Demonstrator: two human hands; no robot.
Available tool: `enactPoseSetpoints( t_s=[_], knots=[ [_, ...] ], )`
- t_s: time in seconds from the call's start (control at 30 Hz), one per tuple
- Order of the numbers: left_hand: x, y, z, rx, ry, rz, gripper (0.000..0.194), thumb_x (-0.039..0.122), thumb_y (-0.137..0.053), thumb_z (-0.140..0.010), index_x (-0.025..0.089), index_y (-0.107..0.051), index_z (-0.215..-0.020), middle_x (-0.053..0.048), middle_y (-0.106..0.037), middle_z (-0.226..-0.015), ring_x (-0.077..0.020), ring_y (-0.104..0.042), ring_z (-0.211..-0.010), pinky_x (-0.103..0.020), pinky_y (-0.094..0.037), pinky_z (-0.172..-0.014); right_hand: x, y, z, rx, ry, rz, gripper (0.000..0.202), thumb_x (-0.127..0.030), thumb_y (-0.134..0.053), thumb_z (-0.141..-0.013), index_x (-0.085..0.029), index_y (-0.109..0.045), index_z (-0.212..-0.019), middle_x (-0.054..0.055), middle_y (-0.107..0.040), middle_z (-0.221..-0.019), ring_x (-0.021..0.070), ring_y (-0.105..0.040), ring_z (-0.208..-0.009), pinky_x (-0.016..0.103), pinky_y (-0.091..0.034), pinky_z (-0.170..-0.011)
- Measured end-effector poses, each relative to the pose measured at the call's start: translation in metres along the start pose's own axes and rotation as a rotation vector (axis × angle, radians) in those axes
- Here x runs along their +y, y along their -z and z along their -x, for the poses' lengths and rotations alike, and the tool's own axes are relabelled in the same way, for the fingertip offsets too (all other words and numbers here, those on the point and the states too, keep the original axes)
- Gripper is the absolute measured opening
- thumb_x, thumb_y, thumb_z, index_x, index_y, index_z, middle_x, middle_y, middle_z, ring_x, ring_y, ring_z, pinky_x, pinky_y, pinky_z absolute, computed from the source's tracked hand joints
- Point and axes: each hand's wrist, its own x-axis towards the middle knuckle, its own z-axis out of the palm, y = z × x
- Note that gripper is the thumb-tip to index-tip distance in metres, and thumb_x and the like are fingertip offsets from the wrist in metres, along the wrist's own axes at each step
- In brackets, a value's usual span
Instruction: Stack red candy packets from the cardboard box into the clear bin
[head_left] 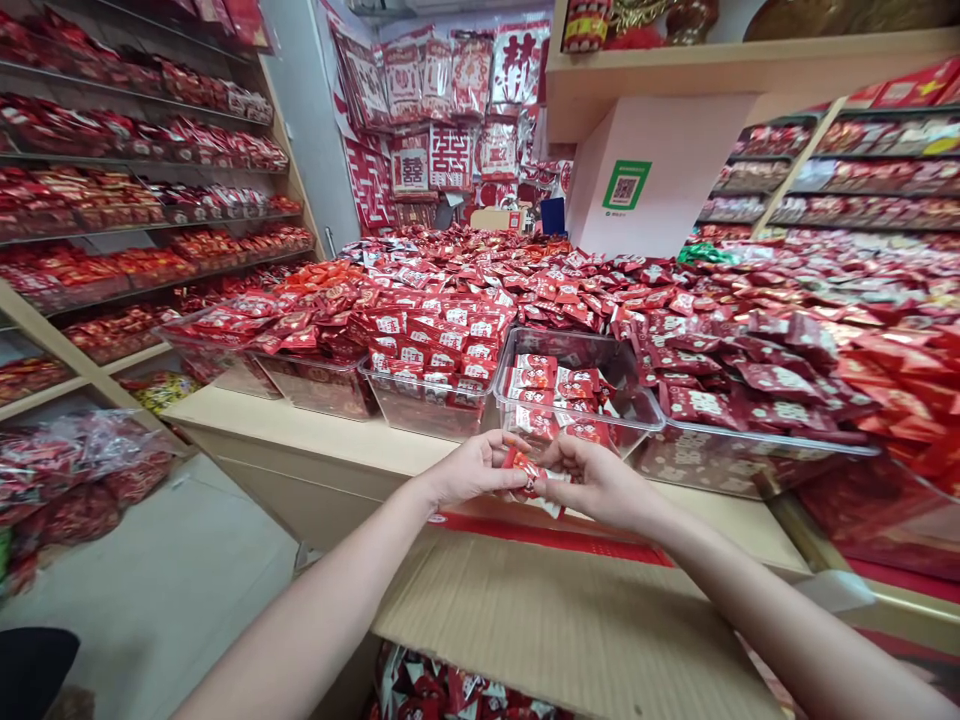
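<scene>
Between my two hands is a small red and white candy packet point(528, 470). My left hand point(480, 467) pinches its left side, and my right hand point(589, 478) grips the other side with bent fingers. Just beyond them stands a clear plastic bin point(634, 405), partly filled with red packets point(555, 385) laid in rows. Below my hands an open cardboard box point(570, 610) has its flap folded toward the counter. More of the red and white packets point(450, 695) lie inside that box.
Heaped bins of red packets point(442, 330) line the counter point(315, 440) on both sides. Shelves point(142, 160) of packets rise at the left. A white pillar point(652, 170) with a QR code stands behind. Plastic bags point(82, 460) lie on the floor at left.
</scene>
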Motion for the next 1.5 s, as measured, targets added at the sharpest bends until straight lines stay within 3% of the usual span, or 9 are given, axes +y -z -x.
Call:
enactPoseSetpoints(
  t_s=[0.13, 0.23, 0.33, 0.47, 0.6, 0.8, 1.0, 1.2, 1.5],
  knots=[
    [-0.006, -0.002, -0.003, 0.013, 0.004, -0.03, 0.033, 0.029, -0.068, -0.061, 0.013, -0.045, -0.078, 0.0, -0.059, -0.069, -0.0072, -0.054, -0.056, -0.018, -0.042, -0.05, 0.004, -0.005, 0.002, -0.045, -0.037, 0.011, 0.02, -0.03, -0.059, -0.065, -0.017, -0.047, -0.075, -0.002, -0.053, -0.066, 0.0098, -0.049, -0.06, 0.021, -0.04, -0.051],
    [-0.009, -0.001, -0.004, 0.018, 0.009, -0.002, 0.035, 0.038, -0.066, -0.062, 0.014, -0.044, -0.078, 0.001, -0.057, -0.066, -0.0074, -0.054, -0.053, -0.019, -0.041, -0.048, -0.003, -0.004, 0.005, -0.1, -0.05, -0.081, 0.029, -0.027, -0.058, -0.067, -0.018, -0.047, -0.092, -0.003, -0.052, -0.067, 0.0093, -0.05, -0.059, 0.021, -0.041, -0.052],
    [-0.009, 0.002, -0.005, 0.047, 0.025, 0.058, 0.038, 0.051, -0.05, -0.071, 0.015, -0.045, -0.081, 0.0, -0.057, -0.067, -0.0079, -0.054, -0.053, -0.018, -0.038, -0.046, -0.024, 0.015, 0.007, -0.101, 0.028, -0.129, 0.04, -0.028, -0.055, -0.07, -0.021, -0.042, -0.108, -0.002, -0.054, -0.072, 0.01, -0.051, -0.061, 0.023, -0.043, -0.053],
    [-0.012, 0.008, -0.007, 0.161, 0.064, -0.048, 0.035, 0.049, -0.05, -0.072, 0.015, -0.046, -0.079, -0.001, -0.059, -0.068, -0.0065, -0.054, -0.052, -0.015, -0.032, -0.042, -0.046, 0.059, -0.008, 0.162, 0.046, -0.237, 0.039, -0.037, -0.059, -0.067, -0.02, -0.045, -0.099, 0.002, -0.057, -0.075, 0.0125, -0.054, -0.063, 0.023, -0.044, -0.051],
    [-0.019, 0.01, -0.009, 0.176, 0.063, -0.145, 0.033, 0.045, -0.055, -0.069, 0.015, -0.046, -0.078, 0.0, -0.057, -0.067, -0.0062, -0.053, -0.052, -0.016, -0.033, -0.043, -0.033, 0.08, -0.045, 0.368, -0.161, -0.182, 0.036, -0.038, -0.067, -0.057, -0.018, -0.046, -0.08, 0.0, -0.056, -0.063, 0.0116, -0.052, -0.052, 0.022, -0.041, -0.043],
    [-0.026, 0.011, -0.009, 0.164, 0.076, -0.18, 0.032, 0.042, -0.058, -0.067, 0.015, -0.047, -0.08, 0.001, -0.057, -0.066, -0.0065, -0.053, -0.051, -0.016, -0.033, -0.044, -0.009, 0.062, -0.081, 0.022, -0.4, -0.321, 0.042, -0.015, -0.066, -0.056, -0.021, -0.043, -0.091, -0.004, -0.055, -0.057, 0.0122, -0.056, -0.053, 0.024, -0.047, -0.05],
    [-0.03, 0.012, -0.01, 0.132, 0.072, -0.197, 0.031, 0.037, -0.06, -0.065, 0.014, -0.048, -0.081, 0.001, -0.056, -0.064, -0.0064, -0.053, -0.051, -0.016, -0.034, -0.044, -0.008, 0.051, -0.092, -0.171, -0.489, 0.031, 0.014, -0.023, -0.062, -0.062, -0.016, -0.05, -0.065, -0.001, -0.054, -0.052, 0.0097, -0.051, -0.048, 0.021, -0.043, -0.046],
    [-0.027, 0.01, -0.01, 0.134, 0.09, -0.207, 0.03, 0.035, -0.061, -0.063, 0.013, -0.048, -0.079, 0.002, -0.055, -0.061, -0.0057, -0.051, -0.048, -0.016, -0.034, -0.044, -0.015, 0.05, -0.099, -0.252, -0.488, 0.453, 0.023, -0.033, -0.067, -0.057, -0.015, -0.053, -0.057, 0.002, -0.055, -0.053, 0.0129, -0.053, -0.051, 0.023, -0.041, -0.048],
    [-0.026, 0.009, -0.008, 0.126, 0.09, -0.211, 0.028, 0.033, -0.062, -0.063, 0.013, -0.049, -0.079, 0.002, -0.055, -0.06, -0.0058, -0.05, -0.049, -0.017, -0.035, -0.045, -0.012, 0.044, -0.112, -0.203, -0.419, 0.443, 0.013, -0.027, -0.061, -0.062, -0.016, -0.053, -0.063, -0.002, -0.051, -0.05, 0.008, -0.044, -0.043, 0.019, -0.035, -0.042]
  ],
)
